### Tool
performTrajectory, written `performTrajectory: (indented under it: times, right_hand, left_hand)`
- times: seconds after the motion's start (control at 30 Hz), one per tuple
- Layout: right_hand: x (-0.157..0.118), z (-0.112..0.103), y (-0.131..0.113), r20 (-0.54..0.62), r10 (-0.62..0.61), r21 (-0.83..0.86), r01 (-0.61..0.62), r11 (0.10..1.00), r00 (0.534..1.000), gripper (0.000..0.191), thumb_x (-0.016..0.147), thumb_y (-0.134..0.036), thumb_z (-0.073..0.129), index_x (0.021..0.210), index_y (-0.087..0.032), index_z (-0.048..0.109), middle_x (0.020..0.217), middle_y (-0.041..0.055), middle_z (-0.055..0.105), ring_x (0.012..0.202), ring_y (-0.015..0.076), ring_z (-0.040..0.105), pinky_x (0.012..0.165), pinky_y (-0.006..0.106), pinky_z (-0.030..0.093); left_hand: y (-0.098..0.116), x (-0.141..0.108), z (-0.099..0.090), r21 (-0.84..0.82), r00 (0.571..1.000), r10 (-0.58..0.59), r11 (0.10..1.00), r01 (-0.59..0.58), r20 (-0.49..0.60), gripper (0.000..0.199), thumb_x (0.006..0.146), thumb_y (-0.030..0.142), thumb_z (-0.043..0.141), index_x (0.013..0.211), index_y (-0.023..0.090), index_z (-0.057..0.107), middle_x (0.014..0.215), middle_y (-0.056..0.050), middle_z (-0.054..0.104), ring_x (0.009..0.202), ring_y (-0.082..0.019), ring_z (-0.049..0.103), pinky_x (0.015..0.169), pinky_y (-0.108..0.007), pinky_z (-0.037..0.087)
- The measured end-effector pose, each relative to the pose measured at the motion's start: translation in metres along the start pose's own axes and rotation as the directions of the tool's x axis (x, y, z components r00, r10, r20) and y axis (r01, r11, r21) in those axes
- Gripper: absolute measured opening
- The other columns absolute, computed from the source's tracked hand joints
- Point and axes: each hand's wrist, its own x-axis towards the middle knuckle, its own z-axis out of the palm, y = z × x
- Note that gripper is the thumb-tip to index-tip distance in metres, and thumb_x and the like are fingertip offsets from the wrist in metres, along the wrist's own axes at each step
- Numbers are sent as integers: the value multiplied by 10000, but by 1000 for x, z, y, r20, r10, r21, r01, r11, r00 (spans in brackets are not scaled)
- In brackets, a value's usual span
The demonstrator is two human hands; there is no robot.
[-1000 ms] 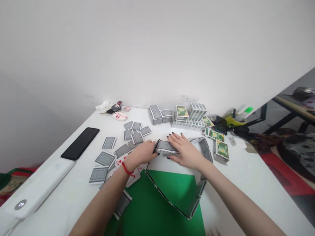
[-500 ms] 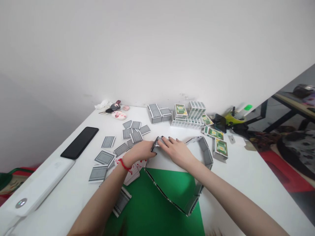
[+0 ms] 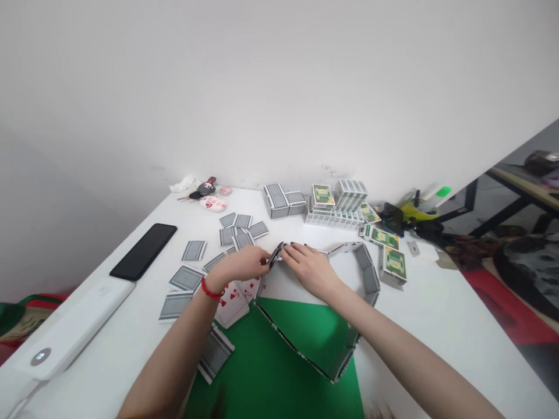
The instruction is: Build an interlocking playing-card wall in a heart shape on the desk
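Observation:
A ring of linked, folded playing cards (image 3: 365, 269) stands on edge, partly over a green sheet (image 3: 279, 372) and partly over the white table. At the ring's far left corner, my left hand (image 3: 247, 263) pinches a card edge between thumb and fingers. My right hand (image 3: 308, 267) lies just right of it, fingers bent together over the same corner and pressing on the cards. What its fingertips touch is partly hidden. Loose folded cards (image 3: 186, 278) with grey backs lie left of my hands, and face-up red cards (image 3: 232, 305) are beneath my left wrist.
Grey card blocks (image 3: 276, 201) and stacked green-and-white card boxes (image 3: 334, 216) stand near the wall. More boxes (image 3: 393, 265) are at the right. A black phone (image 3: 144, 251) and a white device (image 3: 81, 329) lie left; a mouse (image 3: 213, 203) is behind.
My left hand has shifted slightly left and turned at the corner, uncovering more of the red cards. My right hand's fingers have drawn closer together. The view has moved slightly.

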Motion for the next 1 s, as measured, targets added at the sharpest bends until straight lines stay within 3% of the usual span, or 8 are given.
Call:
performTrajectory:
  times: [0.13,0.33,0.43,0.63,0.73,0.9,1.0]
  right_hand:
    - [3,8,-4,-69,-45,-53,42,998,997,321,862,-81,397,1143,-66,550,1148,153,606,1076,247,530,834,370,481]
    - [2,17,-10,-131,-104,-111,90,990,986,315,843,-64,404,1098,-23,584,1112,185,627,1057,269,558,817,395,490]
    - [1,18,-11,-125,-90,-114,76,991,988,319,843,-69,403,1097,-21,588,1115,193,624,1056,274,562,813,404,492]
    - [2,16,-15,-67,-80,-91,74,993,995,326,845,-73,403,1119,-17,572,1145,223,596,1082,280,543,821,424,483]
    - [3,15,-16,-42,-82,-102,78,992,996,335,851,-77,394,1134,-15,563,1164,230,581,1096,283,530,831,428,477]
    - [3,15,-18,-62,-94,-129,85,988,994,325,857,-98,399,1117,-19,578,1146,208,599,1072,289,541,814,414,485]
    - [4,15,-17,-75,-94,-136,83,987,993,315,860,-108,405,1101,-22,589,1136,193,609,1060,286,545,812,401,486]
  left_hand:
    - [6,1,6,166,997,41,986,-30,-64,192,717,132,408,623,150,574,605,-49,616,534,-140,516,498,-237,313]
    - [17,1,16,331,992,57,944,-18,-110,282,805,122,332,792,109,614,773,-131,659,663,-191,589,598,-275,383]
    - [16,2,13,261,995,57,965,-35,-76,264,793,136,346,797,120,609,786,-119,660,675,-186,588,608,-268,387]
    - [2,0,-1,-83,995,47,996,-40,88,227,730,209,388,754,145,604,662,-28,622,557,-136,516,512,-226,347]
    - [2,-1,-5,-133,995,15,991,-3,94,243,729,233,386,750,138,608,626,-14,598,506,-121,474,474,-225,318]
    - [18,-1,5,181,996,-12,983,27,-84,163,688,124,440,734,135,595,642,-40,601,564,-145,518,545,-244,358]
    - [25,-1,22,390,977,-14,916,98,-213,225,770,76,371,775,118,592,710,-92,613,666,-185,572,644,-281,409]
